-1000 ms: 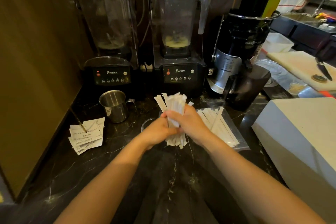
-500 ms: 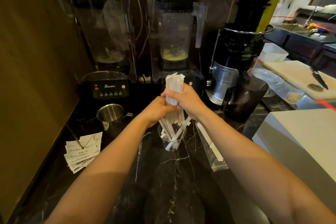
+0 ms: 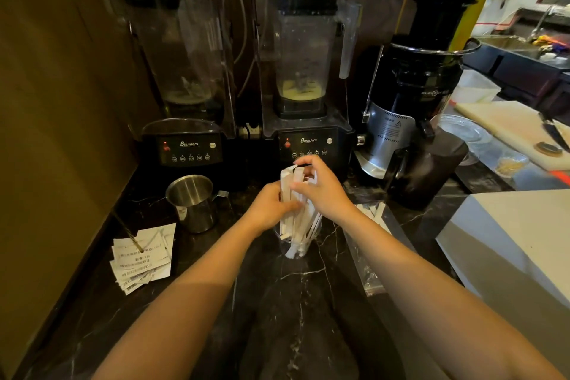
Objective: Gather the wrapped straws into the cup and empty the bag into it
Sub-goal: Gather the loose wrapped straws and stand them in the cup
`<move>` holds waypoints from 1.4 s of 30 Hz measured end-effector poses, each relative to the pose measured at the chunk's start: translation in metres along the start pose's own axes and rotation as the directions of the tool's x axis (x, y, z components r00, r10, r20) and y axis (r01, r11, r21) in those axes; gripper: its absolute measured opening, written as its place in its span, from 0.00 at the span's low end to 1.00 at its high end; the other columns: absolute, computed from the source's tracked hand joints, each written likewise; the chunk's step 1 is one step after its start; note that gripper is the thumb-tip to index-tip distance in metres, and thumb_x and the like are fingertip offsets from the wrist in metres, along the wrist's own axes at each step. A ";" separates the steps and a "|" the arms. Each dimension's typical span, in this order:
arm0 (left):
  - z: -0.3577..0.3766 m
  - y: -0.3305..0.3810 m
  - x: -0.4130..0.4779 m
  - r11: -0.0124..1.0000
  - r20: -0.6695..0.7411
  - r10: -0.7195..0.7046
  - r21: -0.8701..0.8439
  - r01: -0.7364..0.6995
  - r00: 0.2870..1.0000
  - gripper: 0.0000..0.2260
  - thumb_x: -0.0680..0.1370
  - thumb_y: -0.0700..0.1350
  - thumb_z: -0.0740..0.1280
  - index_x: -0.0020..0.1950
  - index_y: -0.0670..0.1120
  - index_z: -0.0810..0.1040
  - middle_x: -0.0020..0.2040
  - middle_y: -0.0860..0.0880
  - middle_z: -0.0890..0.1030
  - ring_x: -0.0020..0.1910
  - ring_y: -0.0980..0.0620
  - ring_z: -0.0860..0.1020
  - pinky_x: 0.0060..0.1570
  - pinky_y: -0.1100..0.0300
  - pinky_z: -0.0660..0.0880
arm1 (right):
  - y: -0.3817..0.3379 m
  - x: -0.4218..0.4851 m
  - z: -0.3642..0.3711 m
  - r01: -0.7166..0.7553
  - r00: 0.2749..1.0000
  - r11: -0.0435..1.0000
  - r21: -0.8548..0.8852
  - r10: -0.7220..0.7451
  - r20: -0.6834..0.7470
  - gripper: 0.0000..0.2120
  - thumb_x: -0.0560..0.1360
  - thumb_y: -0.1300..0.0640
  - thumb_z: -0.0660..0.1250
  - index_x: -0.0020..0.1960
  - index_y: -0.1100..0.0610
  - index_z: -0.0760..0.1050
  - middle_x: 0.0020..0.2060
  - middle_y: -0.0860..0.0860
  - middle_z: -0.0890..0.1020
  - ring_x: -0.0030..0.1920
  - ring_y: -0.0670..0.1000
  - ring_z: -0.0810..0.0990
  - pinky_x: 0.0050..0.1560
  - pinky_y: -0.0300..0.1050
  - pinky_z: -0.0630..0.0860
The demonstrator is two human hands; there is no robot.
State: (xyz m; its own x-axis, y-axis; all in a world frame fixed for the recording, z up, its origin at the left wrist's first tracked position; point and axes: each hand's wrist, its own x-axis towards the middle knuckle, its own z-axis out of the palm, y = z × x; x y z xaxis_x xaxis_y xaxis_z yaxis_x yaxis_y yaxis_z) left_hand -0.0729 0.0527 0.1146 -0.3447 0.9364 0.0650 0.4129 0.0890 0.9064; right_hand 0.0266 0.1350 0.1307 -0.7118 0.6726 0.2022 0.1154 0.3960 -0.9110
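Straws (image 3: 297, 219) upright in cup (image 3: 296, 245) — seemingly both hands' grip.

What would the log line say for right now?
step: straws into cup | left hand: gripping straws | right hand: steadying tops | cup: upright | bag: on counter, not emptied
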 end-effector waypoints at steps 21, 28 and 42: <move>-0.009 -0.031 -0.001 0.697 -0.181 0.270 0.715 -0.062 0.946 0.13 0.78 0.43 0.58 0.60 0.44 0.74 0.59 0.43 0.76 0.57 0.45 0.75 0.59 0.49 0.67 | 0.012 -0.009 -0.002 0.130 0.918 0.552 -0.824 0.248 0.311 0.26 0.78 0.45 0.49 0.74 0.48 0.46 0.76 0.52 0.52 0.75 0.56 0.46 0.71 0.62 0.47; -0.014 -0.012 -0.002 0.812 -0.139 0.289 0.559 -0.166 0.947 0.24 0.77 0.43 0.57 0.72 0.51 0.54 0.73 0.46 0.62 0.69 0.48 0.64 0.66 0.51 0.63 | 0.006 -0.009 -0.002 0.057 0.908 0.596 -0.801 0.303 0.290 0.29 0.77 0.44 0.53 0.74 0.53 0.50 0.76 0.56 0.53 0.75 0.56 0.47 0.72 0.60 0.48; -0.017 0.006 0.012 0.861 -0.106 0.257 0.477 -0.178 0.961 0.15 0.77 0.38 0.60 0.63 0.41 0.71 0.60 0.41 0.77 0.59 0.46 0.74 0.60 0.57 0.69 | -0.002 -0.014 -0.001 0.116 0.928 0.650 -0.751 0.199 0.315 0.27 0.75 0.51 0.59 0.71 0.57 0.57 0.71 0.55 0.64 0.72 0.54 0.58 0.69 0.55 0.57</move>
State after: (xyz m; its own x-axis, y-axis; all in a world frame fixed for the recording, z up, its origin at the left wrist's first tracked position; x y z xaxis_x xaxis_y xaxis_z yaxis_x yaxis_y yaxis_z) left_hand -0.0892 0.0590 0.1285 -0.3141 0.8866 0.3394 0.8188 0.0721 0.5695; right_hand 0.0371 0.1252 0.1295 -0.8558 0.5061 -0.1067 0.5131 0.8047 -0.2986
